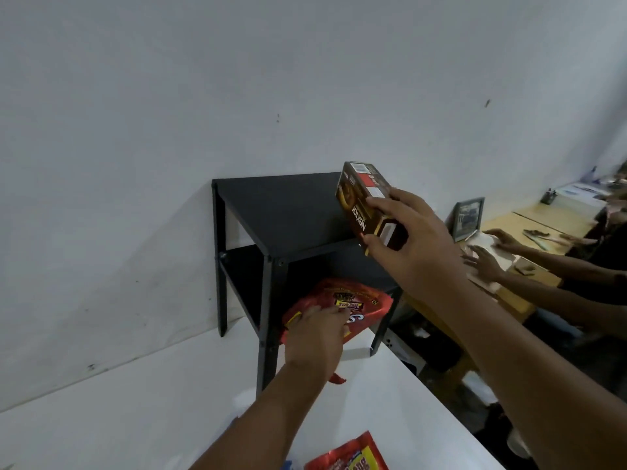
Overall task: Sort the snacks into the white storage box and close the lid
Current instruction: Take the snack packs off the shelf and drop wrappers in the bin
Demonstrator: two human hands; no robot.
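My right hand (410, 242) grips a brown snack box (359, 198) and holds it tilted over the right edge of a black shelf unit's (281, 212) top. Lower down, my left hand (314, 337) rests on a red snack bag (342, 300) that sticks out from under the shelf's lower level; the fingers curl over the bag's front. Another red and yellow snack bag (349, 454) lies on the white table (152, 401) at the bottom edge of the view. No white storage box is recognisable; a small white edge (356, 353) shows under the red bag.
The black shelf unit stands on the white table against a white wall (237, 79). To the right, another person's two hands (492, 252) reach over a wooden desk (529, 225) with a framed picture (468, 217). The table's right edge drops to a dark floor.
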